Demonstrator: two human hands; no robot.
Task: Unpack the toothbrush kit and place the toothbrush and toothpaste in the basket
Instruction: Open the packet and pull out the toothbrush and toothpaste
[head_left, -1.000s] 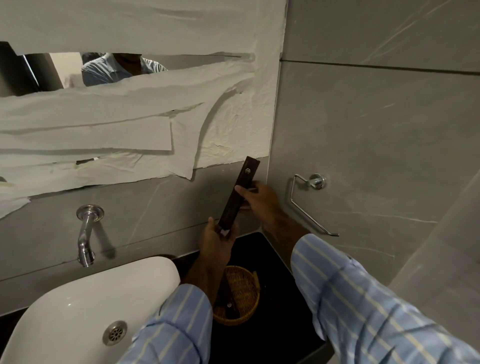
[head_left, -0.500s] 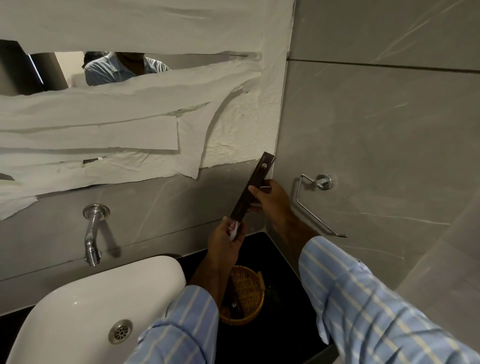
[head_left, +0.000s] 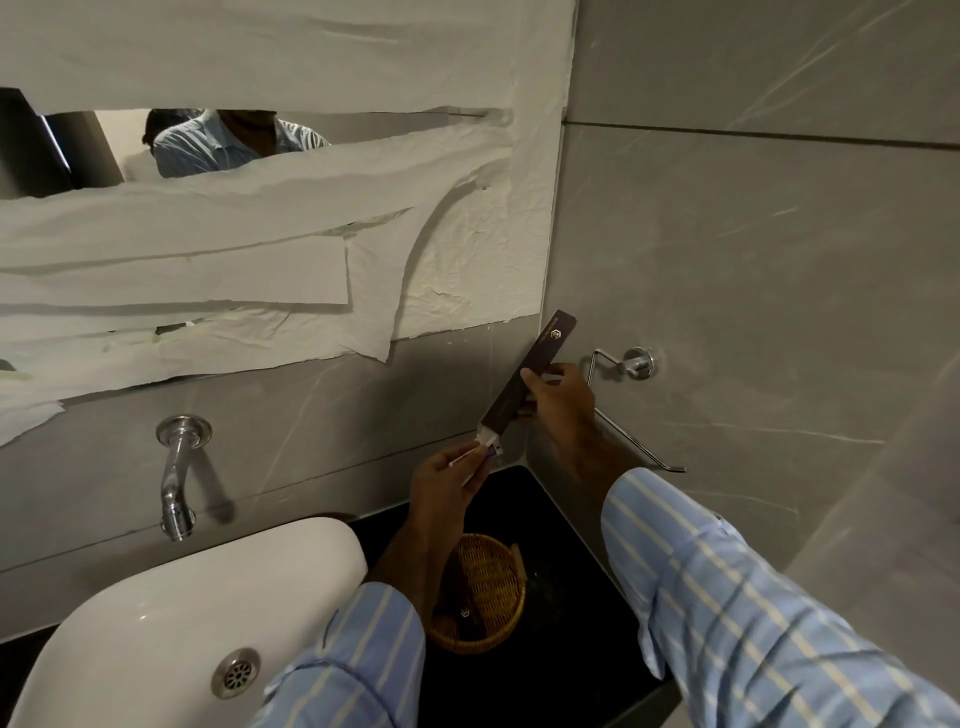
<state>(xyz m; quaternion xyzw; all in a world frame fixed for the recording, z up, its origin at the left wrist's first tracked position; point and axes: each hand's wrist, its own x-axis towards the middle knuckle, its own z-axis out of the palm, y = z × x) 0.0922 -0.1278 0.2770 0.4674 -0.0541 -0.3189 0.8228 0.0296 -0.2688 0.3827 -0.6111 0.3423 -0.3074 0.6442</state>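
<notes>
Midway, the dark kit box (head_left: 530, 379) is held by the right hand (head_left: 558, 397) while white contents (head_left: 485, 447) are pinched by left-hand fingers (head_left: 457, 467); nothing unpacked is seen yet in the basket (head_left: 493, 587).

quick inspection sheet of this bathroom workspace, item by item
surface: black counter in the corner beside the white basin.
job's things: dark kit box held tilted above the counter; white contents partly out of its lower end; wicker basket below holds a dark item, kind unclear.
clutter: nothing seen.
hands: right hand grips the box; left hand pinches the white contents.
cables: nothing seen.
surroundings: wall tap, chrome holder, paper-covered mirror, grey tiles.
</notes>
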